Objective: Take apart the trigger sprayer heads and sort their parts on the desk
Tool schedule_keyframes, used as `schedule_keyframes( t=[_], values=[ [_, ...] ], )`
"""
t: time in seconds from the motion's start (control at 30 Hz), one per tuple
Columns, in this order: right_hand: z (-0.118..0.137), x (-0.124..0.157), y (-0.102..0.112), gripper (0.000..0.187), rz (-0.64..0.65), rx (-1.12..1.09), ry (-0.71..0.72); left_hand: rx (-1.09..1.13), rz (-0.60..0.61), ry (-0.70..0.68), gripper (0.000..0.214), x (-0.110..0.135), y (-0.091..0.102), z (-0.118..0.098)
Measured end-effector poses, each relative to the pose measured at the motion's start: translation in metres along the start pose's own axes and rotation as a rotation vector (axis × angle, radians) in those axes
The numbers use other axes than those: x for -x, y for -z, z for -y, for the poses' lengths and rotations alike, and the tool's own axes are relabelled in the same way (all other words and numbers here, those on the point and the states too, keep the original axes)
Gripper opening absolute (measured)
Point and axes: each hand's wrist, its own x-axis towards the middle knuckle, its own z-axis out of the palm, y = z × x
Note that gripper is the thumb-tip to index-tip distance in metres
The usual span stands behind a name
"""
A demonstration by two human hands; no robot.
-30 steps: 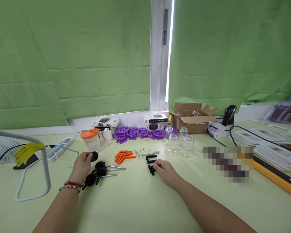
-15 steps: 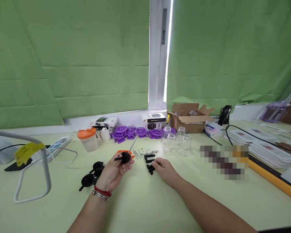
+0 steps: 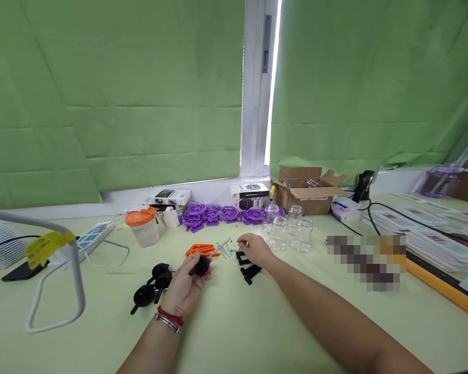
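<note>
My left hand (image 3: pixel 187 288) is closed around a round black part with a thin metal rod (image 3: pixel 200 265) sticking up to the right. My right hand (image 3: pixel 255 249) is over the small parts, its fingertips pinched together; whatever they hold is too small to make out. Under and in front of it lie black crank-shaped pieces (image 3: pixel 251 272) and a partly covered spring (image 3: pixel 234 251). Metal pins (image 3: pixel 223 251) and orange plastic pieces (image 3: pixel 200 249) lie just beyond my left hand. Several more round black parts (image 3: pixel 143 295) rest left of my left wrist.
Purple plastic frames (image 3: pixel 229 213) line the back, near small printed boxes (image 3: pixel 249 196). Several clear glass jars (image 3: pixel 280 234) stand before an open cardboard box (image 3: pixel 310 201). At left are an orange-lidded cup (image 3: pixel 145 228), a power strip (image 3: pixel 91 236) and a grey metal stand (image 3: pixel 78 280).
My right hand has left the black crank-shaped pieces and moved away from me, to the small metal parts. My left hand still holds the black part, its rod now leaning farther right.
</note>
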Motion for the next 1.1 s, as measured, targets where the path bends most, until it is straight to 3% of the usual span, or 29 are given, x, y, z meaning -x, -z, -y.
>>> schedule_keyframes(
  t=[0.27,0.47,0.63,0.77,0.93,1.03,1.1],
  values=[
    [0.005,-0.054,-0.016,0.015,0.104,0.176,-0.011,-0.032,0.019,-0.039,0.011,0.001,0.000,0.001],
    [0.005,-0.063,-0.025,0.013,0.136,0.234,-0.052,-0.045,0.001,-0.046,0.013,0.001,0.001,0.000],
    [0.006,-0.061,-0.022,0.013,0.096,0.160,-0.070,-0.057,0.017,-0.057,0.015,0.001,0.000,0.000],
    [0.009,-0.046,-0.013,0.016,0.061,0.014,-0.038,-0.064,0.001,-0.049,0.016,0.001,-0.001,-0.001],
    [0.014,0.002,0.001,0.017,0.083,-0.209,-0.040,-0.136,0.016,-0.006,0.023,0.003,-0.002,-0.002],
    [0.014,0.039,0.009,0.014,0.115,-0.554,-0.171,-0.339,0.094,-0.004,0.023,0.006,-0.002,-0.002],
    [0.012,0.060,0.012,0.015,0.134,-0.667,-0.265,-0.483,0.173,-0.028,0.020,0.008,-0.001,0.000]
  ],
)
